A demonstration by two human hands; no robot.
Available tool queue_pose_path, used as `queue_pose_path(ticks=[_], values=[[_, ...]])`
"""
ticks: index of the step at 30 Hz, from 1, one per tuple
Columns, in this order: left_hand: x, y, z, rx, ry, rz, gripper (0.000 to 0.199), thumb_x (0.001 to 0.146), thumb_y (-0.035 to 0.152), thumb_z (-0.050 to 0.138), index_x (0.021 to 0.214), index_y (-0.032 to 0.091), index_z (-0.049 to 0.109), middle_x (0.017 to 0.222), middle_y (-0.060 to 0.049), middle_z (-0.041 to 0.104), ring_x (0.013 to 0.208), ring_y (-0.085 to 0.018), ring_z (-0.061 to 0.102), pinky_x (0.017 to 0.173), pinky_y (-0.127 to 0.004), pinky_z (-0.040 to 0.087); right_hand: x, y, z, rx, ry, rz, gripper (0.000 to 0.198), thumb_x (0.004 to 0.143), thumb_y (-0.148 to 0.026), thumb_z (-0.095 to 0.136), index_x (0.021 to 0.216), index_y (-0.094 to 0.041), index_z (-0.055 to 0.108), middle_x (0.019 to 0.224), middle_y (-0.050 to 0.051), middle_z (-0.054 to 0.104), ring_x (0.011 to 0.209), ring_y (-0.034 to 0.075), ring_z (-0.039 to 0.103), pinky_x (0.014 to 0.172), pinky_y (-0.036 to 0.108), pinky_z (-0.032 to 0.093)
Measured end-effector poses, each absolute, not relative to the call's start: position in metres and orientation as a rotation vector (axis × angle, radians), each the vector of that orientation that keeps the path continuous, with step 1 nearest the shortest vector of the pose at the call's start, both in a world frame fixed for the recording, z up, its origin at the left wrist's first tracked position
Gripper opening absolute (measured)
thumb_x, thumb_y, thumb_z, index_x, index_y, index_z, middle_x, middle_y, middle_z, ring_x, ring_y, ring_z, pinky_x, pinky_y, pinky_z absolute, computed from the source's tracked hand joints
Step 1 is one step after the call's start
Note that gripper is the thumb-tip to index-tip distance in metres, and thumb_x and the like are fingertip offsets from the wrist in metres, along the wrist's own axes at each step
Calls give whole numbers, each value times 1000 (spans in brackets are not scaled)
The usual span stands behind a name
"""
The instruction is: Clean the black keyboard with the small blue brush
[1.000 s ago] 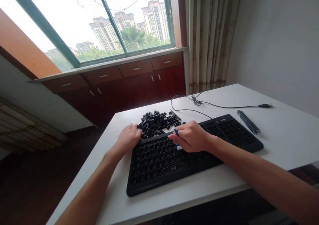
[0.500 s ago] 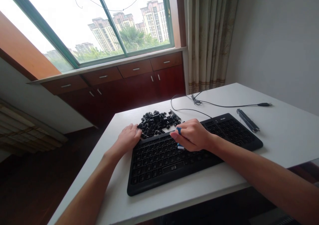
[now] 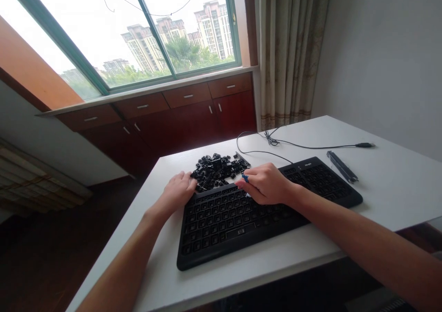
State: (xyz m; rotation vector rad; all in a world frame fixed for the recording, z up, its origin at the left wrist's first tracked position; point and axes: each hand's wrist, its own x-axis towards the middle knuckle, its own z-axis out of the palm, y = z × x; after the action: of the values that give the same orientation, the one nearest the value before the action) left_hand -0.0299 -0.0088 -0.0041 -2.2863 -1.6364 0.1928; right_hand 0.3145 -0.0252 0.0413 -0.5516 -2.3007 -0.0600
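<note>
A black keyboard [image 3: 221, 231] with its keycaps off lies at a slant on the white table, its rows of sockets exposed. At its far left corner my left hand [image 3: 177, 190] is closed on the edge, fingertips close to a heap of loose black keycaps [image 3: 216, 168]. Over the middle of the keyboard, my right hand [image 3: 269, 185] is closed in a fist around a small blue brush [image 3: 245, 177]. White bristles show just below the fist; the rest of the brush is hidden by the fingers.
The keyboard's black cable [image 3: 272, 139] lies bundled behind it, with a USB plug [image 3: 365, 145] at the right. A long dark bar-shaped part [image 3: 342, 166] rests beyond the keyboard's right end. The white table's [image 3: 383, 187] front edge runs close to my forearms.
My right hand has shifted slightly up and left over the keyboard with the brush, and less of the bristles shows. My left hand has stayed in place.
</note>
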Motion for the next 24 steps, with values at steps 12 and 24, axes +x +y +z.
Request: queue_pose_path(ticks=[12, 24], values=[[-33, -8, -6, -2282, -1608, 215, 35, 92, 19, 44, 116, 14, 69, 138, -22, 57, 134, -37, 49, 110, -52, 38, 317, -28, 40, -440, -2362, 177, 47, 102, -33, 39, 62, -16, 56, 56, -3, 49, 50, 7, 38, 53, 24, 25], [-32, -10, -4, -2227, -1476, 255, 32, 93, 18, 45, 113, 12, 69, 135, -24, 60, 129, -35, 54, 105, -51, 44, 313, -28, 41, -483, -2309, 22, 48, 101, -37, 44, 58, -16, 52, 55, -4, 47, 48, 6, 32, 50, 25, 19]])
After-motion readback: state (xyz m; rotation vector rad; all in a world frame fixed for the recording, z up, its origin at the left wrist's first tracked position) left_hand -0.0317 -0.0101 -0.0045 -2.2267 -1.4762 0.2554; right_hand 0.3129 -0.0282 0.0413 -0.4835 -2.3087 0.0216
